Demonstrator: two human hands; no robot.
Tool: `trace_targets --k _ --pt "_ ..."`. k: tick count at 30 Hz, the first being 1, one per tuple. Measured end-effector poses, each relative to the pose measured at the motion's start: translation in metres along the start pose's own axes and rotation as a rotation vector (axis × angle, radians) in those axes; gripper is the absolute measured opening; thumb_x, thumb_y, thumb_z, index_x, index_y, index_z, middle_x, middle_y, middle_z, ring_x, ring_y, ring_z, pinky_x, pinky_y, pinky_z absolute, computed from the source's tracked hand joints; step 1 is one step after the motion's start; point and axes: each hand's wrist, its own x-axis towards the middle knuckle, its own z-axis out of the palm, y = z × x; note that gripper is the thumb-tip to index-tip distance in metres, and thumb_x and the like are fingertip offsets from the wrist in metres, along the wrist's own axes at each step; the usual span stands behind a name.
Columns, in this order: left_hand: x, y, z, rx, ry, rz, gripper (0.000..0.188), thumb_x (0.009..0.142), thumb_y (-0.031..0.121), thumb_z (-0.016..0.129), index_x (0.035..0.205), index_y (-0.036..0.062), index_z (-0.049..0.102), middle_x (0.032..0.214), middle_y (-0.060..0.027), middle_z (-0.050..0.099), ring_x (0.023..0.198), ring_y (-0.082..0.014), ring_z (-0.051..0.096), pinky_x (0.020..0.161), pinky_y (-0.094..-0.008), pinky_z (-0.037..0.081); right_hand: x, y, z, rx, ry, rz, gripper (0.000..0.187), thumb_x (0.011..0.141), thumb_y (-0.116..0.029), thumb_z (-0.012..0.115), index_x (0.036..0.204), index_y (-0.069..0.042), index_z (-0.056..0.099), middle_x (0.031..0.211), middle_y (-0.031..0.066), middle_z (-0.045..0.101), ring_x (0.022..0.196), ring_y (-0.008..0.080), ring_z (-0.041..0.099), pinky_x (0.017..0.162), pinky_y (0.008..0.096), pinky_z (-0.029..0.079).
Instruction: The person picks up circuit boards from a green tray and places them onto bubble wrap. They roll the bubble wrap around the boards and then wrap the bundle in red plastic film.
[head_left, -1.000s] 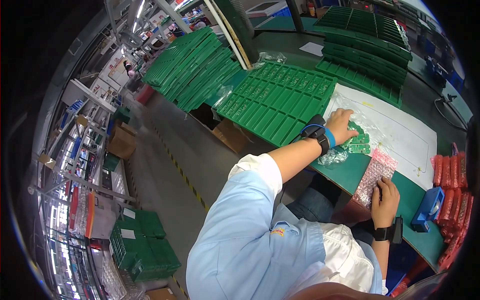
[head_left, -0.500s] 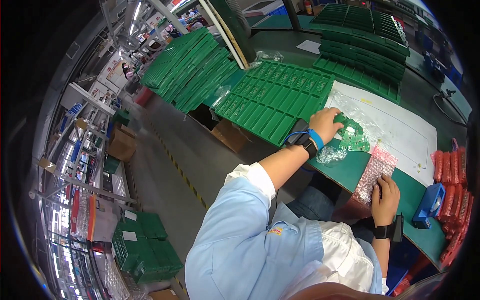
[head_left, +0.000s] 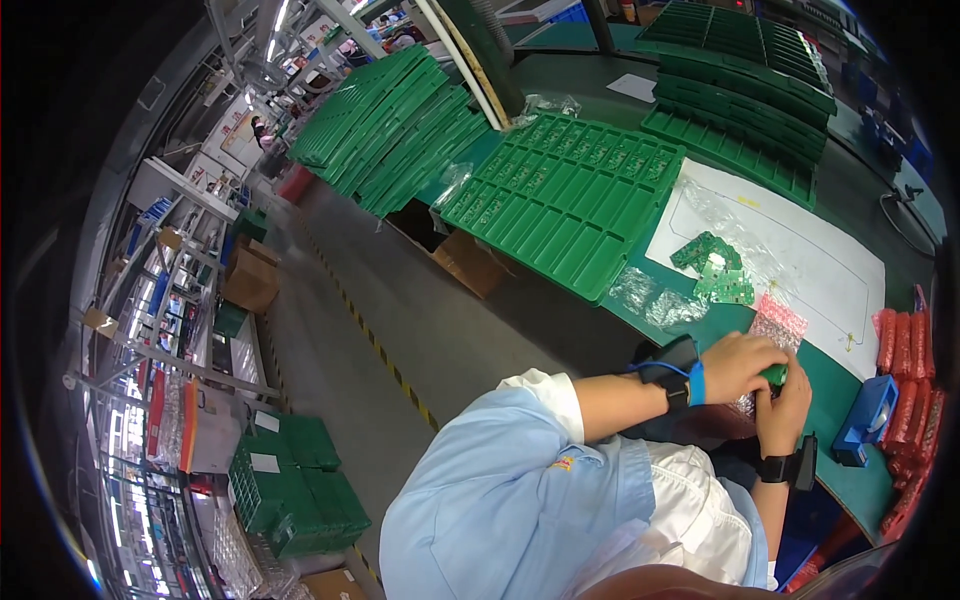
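In the head view, a green compartment tray (head_left: 592, 245), loose circuit boards (head_left: 722, 282) and a blue tape dispenser (head_left: 862, 425) lie around a pink bubble-wrap pouch (head_left: 780, 318). Over it, the left hand (head_left: 738, 367) pinches a green board (head_left: 775, 374); the right hand (head_left: 783, 412) curls against it, grip unclear.

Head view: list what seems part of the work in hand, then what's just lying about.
Likely in the work:
left hand
right hand
small green piece, mostly hidden between them
pink bubble-wrap strip
loose green circuit boards
pocketed green plastic tray

Apparently lying about:
crumpled clear plastic film
small white paper sheet
dark-green plastic crates
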Motion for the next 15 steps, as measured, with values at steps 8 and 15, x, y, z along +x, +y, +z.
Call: trace_targets --k 8,15 --pt "-0.001 -0.008 0.002 -0.192 -0.089 -0.202 0.049 0.078 0.02 0.071 0.122 0.0091 0.052 0.112 -0.0093 0.063 0.106 -0.0288 0.058 0.092 -0.0418 0.041 0.0 0.001 -0.005 0.042 -0.062 -0.058 0.061 0.079 -0.004 0.065 0.137 -0.005 0.047 0.119 0.0173 0.059 0.111 0.0339 0.055 0.097 0.0432 0.038" --pt "-0.011 -0.013 0.015 -0.133 -0.03 -0.173 0.06 0.077 0.021 0.073 0.129 0.0092 0.047 0.115 -0.0092 0.062 0.108 -0.0281 0.057 0.094 -0.0416 0.041 -0.001 0.008 -0.018 -0.032 -0.105 -0.192 0.052 0.079 -0.003 0.066 0.13 -0.004 0.054 0.118 0.0169 0.059 0.108 0.0343 0.055 0.096 0.0429 0.04"
